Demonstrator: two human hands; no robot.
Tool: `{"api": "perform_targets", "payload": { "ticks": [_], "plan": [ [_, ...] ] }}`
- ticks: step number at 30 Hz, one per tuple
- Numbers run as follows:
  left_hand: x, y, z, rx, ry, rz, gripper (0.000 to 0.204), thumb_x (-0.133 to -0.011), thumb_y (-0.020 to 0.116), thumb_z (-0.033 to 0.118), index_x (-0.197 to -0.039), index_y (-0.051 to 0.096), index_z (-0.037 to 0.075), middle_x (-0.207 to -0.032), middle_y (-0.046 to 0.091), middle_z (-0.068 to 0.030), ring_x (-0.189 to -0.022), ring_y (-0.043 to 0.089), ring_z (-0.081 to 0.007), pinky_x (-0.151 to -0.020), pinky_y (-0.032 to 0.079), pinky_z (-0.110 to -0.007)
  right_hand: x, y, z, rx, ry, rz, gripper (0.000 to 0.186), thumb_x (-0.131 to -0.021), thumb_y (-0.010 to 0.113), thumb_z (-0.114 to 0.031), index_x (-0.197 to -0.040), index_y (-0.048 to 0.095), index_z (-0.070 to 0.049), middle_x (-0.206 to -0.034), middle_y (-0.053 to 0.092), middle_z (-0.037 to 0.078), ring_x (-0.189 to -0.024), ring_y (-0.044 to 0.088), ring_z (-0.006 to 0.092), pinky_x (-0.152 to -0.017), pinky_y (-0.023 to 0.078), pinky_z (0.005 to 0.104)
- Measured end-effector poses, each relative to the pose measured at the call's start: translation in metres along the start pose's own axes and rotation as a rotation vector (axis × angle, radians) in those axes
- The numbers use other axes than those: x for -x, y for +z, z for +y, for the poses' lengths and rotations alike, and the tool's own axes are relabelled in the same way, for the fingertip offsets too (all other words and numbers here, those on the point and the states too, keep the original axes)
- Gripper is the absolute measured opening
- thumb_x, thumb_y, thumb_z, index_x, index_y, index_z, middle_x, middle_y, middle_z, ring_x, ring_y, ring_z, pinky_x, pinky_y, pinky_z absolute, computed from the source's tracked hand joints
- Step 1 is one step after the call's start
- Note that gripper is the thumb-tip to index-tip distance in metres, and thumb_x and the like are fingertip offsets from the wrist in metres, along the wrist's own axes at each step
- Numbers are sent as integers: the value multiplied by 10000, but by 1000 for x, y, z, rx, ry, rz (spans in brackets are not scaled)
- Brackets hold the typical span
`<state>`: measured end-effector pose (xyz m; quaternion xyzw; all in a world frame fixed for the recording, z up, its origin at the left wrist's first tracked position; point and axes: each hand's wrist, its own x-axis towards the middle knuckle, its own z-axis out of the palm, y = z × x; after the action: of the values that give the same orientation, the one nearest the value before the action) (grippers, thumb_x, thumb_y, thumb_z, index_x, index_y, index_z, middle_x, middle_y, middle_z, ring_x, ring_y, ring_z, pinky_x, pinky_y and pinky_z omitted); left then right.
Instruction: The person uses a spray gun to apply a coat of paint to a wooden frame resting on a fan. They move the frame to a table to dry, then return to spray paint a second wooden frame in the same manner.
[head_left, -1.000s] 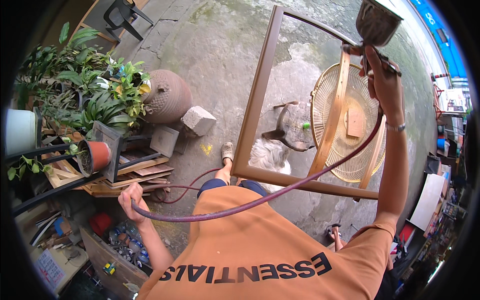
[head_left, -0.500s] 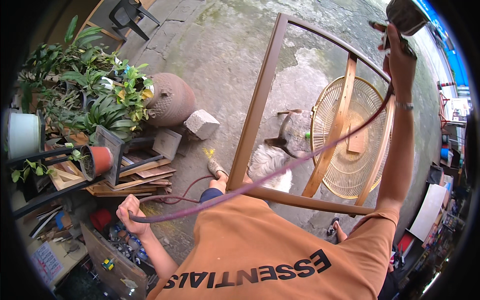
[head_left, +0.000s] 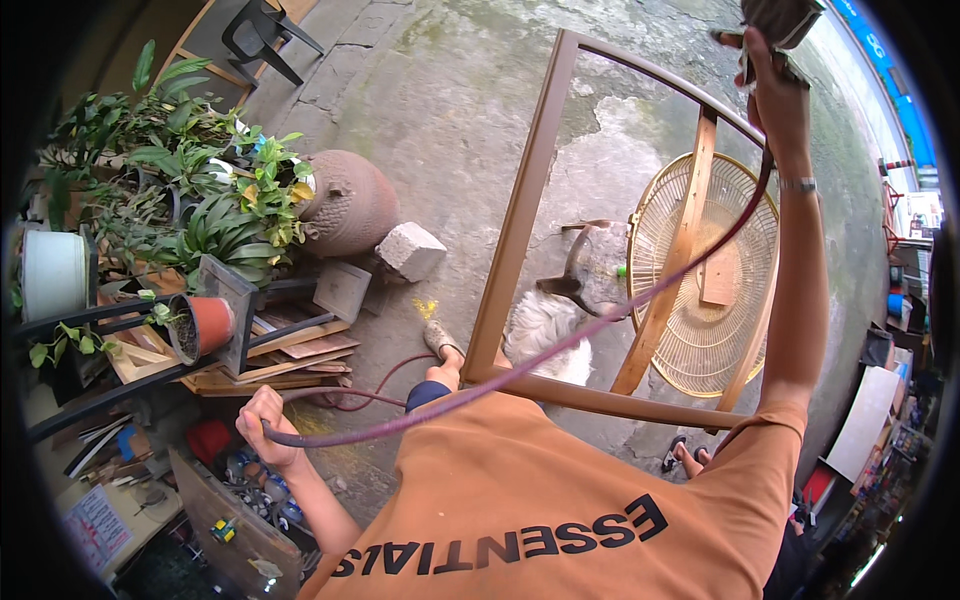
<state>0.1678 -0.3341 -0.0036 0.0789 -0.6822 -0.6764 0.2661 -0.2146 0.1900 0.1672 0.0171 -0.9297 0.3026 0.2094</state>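
At the upper right my right hand [head_left: 778, 95] is closed around what looks like a spray gun with a dark cup [head_left: 782, 22], partly cut off by the picture's edge. A purplish hose [head_left: 590, 330] runs from there across my front to my left hand [head_left: 265, 425], which is wrapped round it at the lower left. Between my hands is a large brown rectangular frame [head_left: 525, 190], its near bar close to my shirt. Wooden strips [head_left: 675, 255] cross the frame's right part. Behind them shows a round, woven yellowish rack [head_left: 745, 225].
A fluffy white animal [head_left: 548, 335] and a small dark stool [head_left: 595, 270] show through the frame. Left are potted plants [head_left: 215, 220], a brown clay jar [head_left: 352, 205], a concrete block [head_left: 412, 252] and stacked wood [head_left: 270, 375]. Another person's feet [head_left: 685, 455] show at lower right.
My right hand has moved left and slightly up with the spray gun. The hose's right end has shifted left with it. My left hand keeps its grip.
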Motion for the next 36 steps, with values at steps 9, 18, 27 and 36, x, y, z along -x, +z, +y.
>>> {"api": "perform_targets", "payload": {
  "ticks": [9, 18, 27, 36],
  "plan": [
    [4, -7, -5, 33, 10, 40, 509, -986, 352, 294, -530, 234, 100, -523, 216, -1, -506, 216, -115, -512, 165, -304, 21, -12, -10, -45, 34, 27, 469, -955, 499, -502, -899, 741, -103, -560, 575, 1, -322, 405, 50, -322, 261, 235],
    [-53, 13, -32, 122, 63, -168, 532, -988, 332, 329, -526, 213, 94, -521, 202, -11, -504, 217, -128, -511, 161, -310, 201, -101, -86, -195, 319, -276, 358, -974, 544, -302, -764, 619, -22, -554, 554, 7, -329, 380, 34, -320, 244, 216],
    [-122, 68, -75, 284, 105, -551, 570, -993, 385, 355, -515, 270, 66, -490, 241, -16, -477, 231, -142, -504, 168, -315, 329, -152, -156, -274, 390, -407, 626, -856, 632, -544, -909, 634, 79, -661, 655, 86, -382, 499, 68, -353, 362, 198],
    [-206, 88, -68, 178, 386, -852, 782, -706, 574, 799, -541, 372, 61, -512, 305, 8, -470, 315, -121, -473, 167, -280, 394, -166, -190, 71, 683, 398, 359, -953, 574, -381, -846, 614, -40, -727, 629, 21, -366, 391, 24, -329, 254, 198]
  ]
}}
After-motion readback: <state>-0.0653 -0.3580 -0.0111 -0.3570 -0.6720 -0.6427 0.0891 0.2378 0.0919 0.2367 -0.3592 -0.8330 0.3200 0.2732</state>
